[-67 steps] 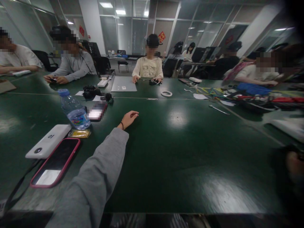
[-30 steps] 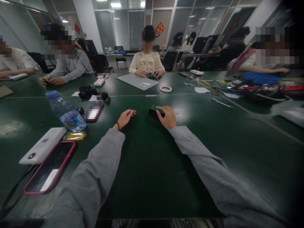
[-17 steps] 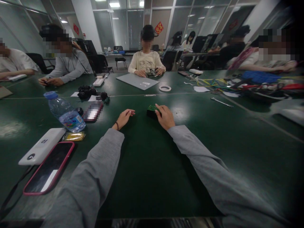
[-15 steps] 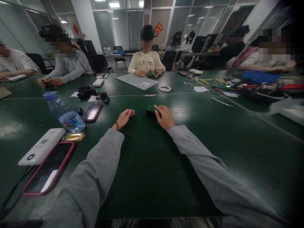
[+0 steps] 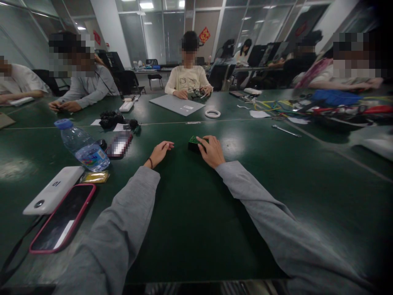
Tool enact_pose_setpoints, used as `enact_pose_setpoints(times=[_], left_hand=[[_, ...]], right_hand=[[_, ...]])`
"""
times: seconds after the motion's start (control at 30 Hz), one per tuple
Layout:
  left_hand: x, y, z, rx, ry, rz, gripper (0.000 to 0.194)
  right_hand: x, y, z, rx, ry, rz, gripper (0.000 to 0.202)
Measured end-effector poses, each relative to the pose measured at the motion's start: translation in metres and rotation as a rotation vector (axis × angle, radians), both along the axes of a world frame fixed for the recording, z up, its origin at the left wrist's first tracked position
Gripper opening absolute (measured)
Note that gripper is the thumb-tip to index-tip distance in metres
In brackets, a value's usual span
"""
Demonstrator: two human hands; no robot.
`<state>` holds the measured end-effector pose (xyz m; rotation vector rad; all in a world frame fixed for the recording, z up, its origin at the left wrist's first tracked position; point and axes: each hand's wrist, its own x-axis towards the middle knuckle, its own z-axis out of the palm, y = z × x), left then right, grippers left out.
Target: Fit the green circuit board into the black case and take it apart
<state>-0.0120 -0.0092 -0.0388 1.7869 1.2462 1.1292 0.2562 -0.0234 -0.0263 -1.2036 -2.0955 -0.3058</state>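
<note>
a small block was found on the green table, near the middle of the view and ahead of the sleeves. its shape was noted as low and box-like, with a black near side and a green top on which fine, lighter markings were seen; the markings could not be read. its right end was covered by the right hand, which was partly closed, the block being held under the curled fingers and thumb. the left hand was observed to the left of the block, well apart from it, half open with fingers loosely bent, and nothing was seen in its grasp. a dark band was worn at its wrist. beyond the block, a grey flat panel and a white ring were recorded. to the left, a clear bottle with a blue cap, a white device and a pink-edged phone were noted.
</note>
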Motion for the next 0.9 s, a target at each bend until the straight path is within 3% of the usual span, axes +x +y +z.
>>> enact_pose_setpoints(times=[0.6,0.9], left_hand=[[0.0012,-0.003,0.0027,-0.002,-0.001,0.002,0.033],[0.0018,-0.0051,0.006,-0.014,0.007,0.009,0.033]], right_hand=[[-0.0035,-0.0025,0.0016,-0.054,-0.074,0.015,0.042],[-0.0032,-0.004,0.0015,-0.067,-0.019,-0.076,0.052]])
